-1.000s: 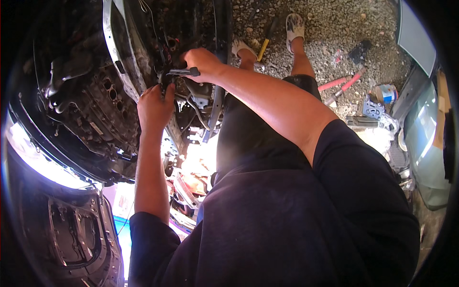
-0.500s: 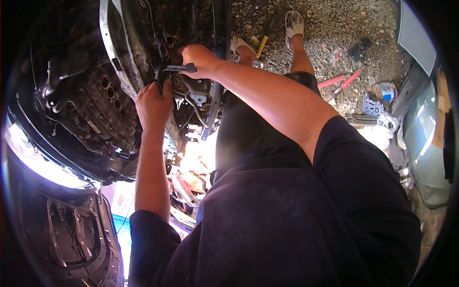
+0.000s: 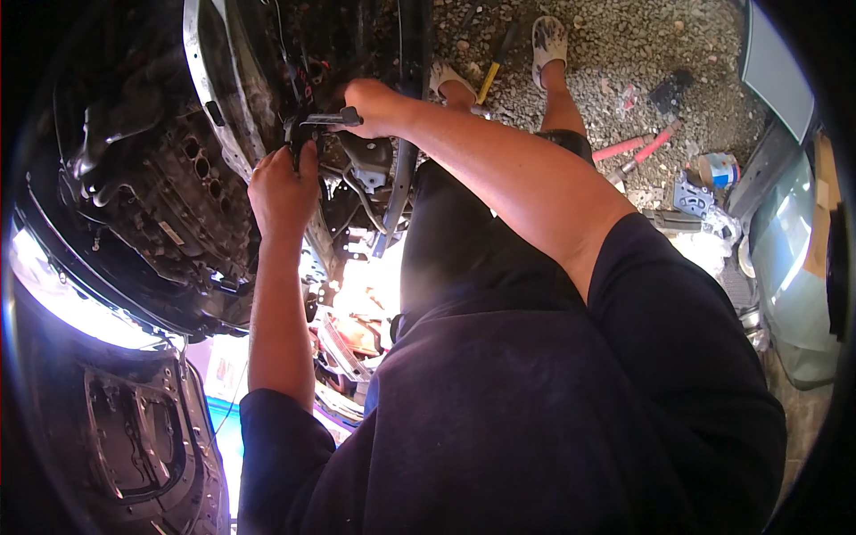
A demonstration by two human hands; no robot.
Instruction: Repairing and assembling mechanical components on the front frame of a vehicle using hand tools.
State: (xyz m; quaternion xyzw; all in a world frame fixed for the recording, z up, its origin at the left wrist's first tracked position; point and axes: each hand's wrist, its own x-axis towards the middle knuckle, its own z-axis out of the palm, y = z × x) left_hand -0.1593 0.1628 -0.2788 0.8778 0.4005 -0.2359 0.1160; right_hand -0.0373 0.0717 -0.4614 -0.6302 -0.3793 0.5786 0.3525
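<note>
My left hand (image 3: 283,192) is closed around a dark piece, perhaps wiring (image 3: 298,153), at the front of the opened car. Thumb and fingers pinch it from both sides. Just right of it, my right hand (image 3: 379,107) is curled shut with its knuckles up. A flat grey tool with a dark, wider end (image 3: 334,118) sticks out from under that hand, its thin part reaching left over the dark piece. The right fingertips are hidden in shadow. Both hands work beside a pale metal body rail (image 3: 201,76) and a dark upright bar (image 3: 408,169).
A dirty engine (image 3: 192,192) with open round ports fills the left. On the gravel lie a yellow-handled tool (image 3: 489,82), red-handled tools (image 3: 655,147) and a can (image 3: 719,169). A glass panel (image 3: 789,267) leans at right. Scattered parts (image 3: 343,343) lie below the car front.
The flat tool has shifted slightly left and up with my right hand. My left hand has moved slightly left, still gripping the dark piece.
</note>
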